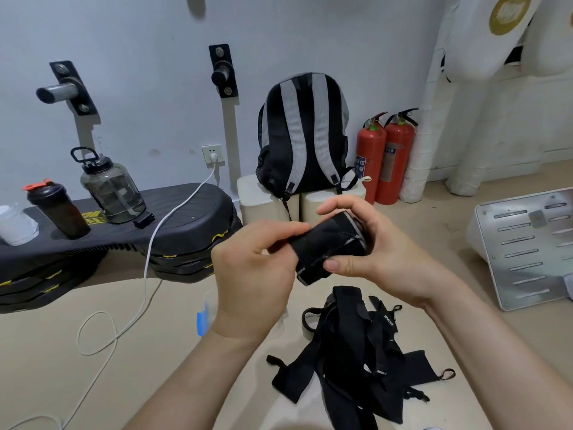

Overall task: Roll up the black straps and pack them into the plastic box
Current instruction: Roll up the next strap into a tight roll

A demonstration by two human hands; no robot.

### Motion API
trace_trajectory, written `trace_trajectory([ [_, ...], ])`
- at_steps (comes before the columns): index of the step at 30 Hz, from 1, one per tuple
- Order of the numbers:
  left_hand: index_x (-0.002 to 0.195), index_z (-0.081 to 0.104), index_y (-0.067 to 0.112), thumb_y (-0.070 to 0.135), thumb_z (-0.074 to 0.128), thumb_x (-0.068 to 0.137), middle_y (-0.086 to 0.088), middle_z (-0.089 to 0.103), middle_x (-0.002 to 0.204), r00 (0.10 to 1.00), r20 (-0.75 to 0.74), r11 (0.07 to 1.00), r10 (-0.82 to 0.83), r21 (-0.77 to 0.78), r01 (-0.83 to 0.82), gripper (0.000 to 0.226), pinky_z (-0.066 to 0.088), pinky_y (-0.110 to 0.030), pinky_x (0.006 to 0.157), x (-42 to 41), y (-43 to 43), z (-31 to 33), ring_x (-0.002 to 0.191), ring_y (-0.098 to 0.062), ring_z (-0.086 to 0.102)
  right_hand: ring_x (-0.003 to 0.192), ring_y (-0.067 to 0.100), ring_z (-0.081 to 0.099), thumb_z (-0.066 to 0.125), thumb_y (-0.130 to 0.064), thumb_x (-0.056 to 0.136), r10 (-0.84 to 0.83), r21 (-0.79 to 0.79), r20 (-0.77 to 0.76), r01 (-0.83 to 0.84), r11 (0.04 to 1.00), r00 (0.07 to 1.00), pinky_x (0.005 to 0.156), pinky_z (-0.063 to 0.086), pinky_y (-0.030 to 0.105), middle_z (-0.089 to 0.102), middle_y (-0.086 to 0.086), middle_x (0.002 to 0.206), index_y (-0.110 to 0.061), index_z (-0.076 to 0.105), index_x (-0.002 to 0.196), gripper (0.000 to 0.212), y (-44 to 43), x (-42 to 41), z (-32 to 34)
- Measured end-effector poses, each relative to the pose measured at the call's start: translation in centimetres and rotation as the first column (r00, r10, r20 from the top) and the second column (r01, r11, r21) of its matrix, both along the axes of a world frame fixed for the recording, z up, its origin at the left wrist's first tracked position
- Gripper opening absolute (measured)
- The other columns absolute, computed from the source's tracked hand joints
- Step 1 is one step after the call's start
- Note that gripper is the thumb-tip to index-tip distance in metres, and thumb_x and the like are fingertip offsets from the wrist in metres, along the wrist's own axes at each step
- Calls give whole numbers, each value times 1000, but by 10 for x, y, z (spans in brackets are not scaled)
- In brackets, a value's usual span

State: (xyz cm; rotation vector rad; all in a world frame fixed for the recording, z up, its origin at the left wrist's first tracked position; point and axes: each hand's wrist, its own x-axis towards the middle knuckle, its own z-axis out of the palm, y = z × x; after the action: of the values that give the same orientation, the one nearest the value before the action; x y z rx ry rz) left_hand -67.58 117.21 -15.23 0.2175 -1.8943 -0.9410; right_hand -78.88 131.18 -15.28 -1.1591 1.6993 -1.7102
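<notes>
Currently the rolled strap [328, 243] is mid-air between both hands. Left hand [254, 274] pinches its loose end; right hand [381, 259] curls fingers and thumb round the roll. Risk: if either grip slackens, the roll unwinds and drops onto the loose straps [347, 346] below.

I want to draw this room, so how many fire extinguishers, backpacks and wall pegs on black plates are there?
Fire extinguishers: 2
Backpacks: 1
Wall pegs on black plates: 2
Total: 5
</notes>
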Motion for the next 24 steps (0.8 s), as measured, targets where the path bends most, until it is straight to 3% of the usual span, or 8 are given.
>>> trace_trajectory([
  [2,74,78,28,-9,78,73,9,74,66,985,134,952,-111,300,67,37,51,-16,62,0,2,10,63,-4,66,86,10,65,78,11,75,-59,2,-103,60,998,993,76,56,27,61,-8,94,-31,57,114,61,-1,2,2],
  [4,72,80,25,-2,80,75,2,74,67,946,227,912,-233,388,132,27,55,-22,62,1,-4,17,64,-11,67,89,10,63,80,8,75,-115,2,-208,118,993,971,77,56,26,58,-7,97,-36,57,111,61,-3,5,2],
  [9,78,82,19,4,80,78,-8,76,73,851,340,881,-400,400,253,15,58,-40,72,6,-17,27,73,-31,70,93,11,59,83,-1,73,-178,-49,-319,172,984,931,76,53,20,55,-6,101,-37,57,108,57,-7,9,2],
  [13,76,82,17,2,80,76,-7,75,70,810,366,865,-459,394,312,14,56,-25,68,12,-20,33,65,-15,68,98,12,56,82,-11,68,-228,-98,-400,206,974,888,82,46,14,55,-6,103,-31,60,106,49,-10,13,0],
  [16,68,76,15,-1,80,74,-3,67,56,834,343,834,-432,504,225,17,47,-17,55,10,-21,30,49,-9,57,97,13,55,83,-8,69,-254,-131,-410,219,967,876,83,44,15,54,-6,102,-29,59,105,49,-12,16,0],
  [21,76,50,13,-9,69,81,5,47,43,819,353,730,-452,674,112,29,33,-17,43,0,-28,20,39,-9,41,96,13,55,83,-2,68,-249,-124,-420,216,968,873,82,45,17,53,-11,100,-32,58,104,54,-13,16,2],
  [24,81,48,15,-3,70,80,2,51,47,801,408,742,-439,667,67,28,34,-18,41,-5,-35,17,41,-11,43,96,13,55,82,-7,67,-244,-125,-444,210,970,862,83,44,16,54,-12,99,-32,59,102,49,-14,18,2],
])
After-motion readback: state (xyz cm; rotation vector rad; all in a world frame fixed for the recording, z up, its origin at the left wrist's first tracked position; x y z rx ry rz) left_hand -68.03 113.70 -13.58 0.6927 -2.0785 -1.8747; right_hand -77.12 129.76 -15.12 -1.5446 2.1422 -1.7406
